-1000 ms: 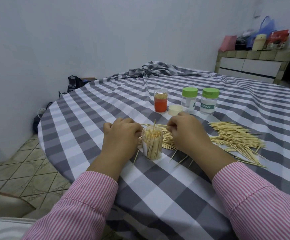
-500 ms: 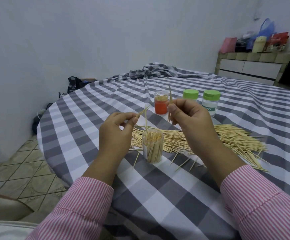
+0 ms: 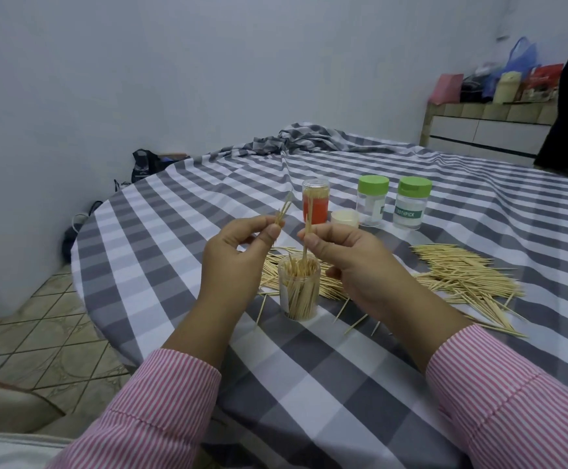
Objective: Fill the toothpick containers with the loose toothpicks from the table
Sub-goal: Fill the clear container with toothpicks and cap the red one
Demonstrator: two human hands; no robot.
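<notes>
An open clear container (image 3: 299,290), partly full of toothpicks, stands between my hands on the checked tablecloth (image 3: 181,231). My left hand (image 3: 238,258) pinches a few toothpicks that point up and away. My right hand (image 3: 350,262) pinches toothpicks upright, their lower tips reaching down into the container's mouth. Loose toothpicks (image 3: 458,275) lie in a wide pile to the right and behind the container. Several single ones lie in front.
Behind stand an orange-labelled container (image 3: 315,204) without lid, a small cream lid (image 3: 344,218), and two clear containers with green lids (image 3: 373,201) (image 3: 414,204). The table edge curves at the left above a tiled floor. A dark-clothed person stands at far right.
Both hands rose from the table with toothpicks pinched. The right hand has brought its toothpicks down over the container's mouth; the left hand lifted higher.
</notes>
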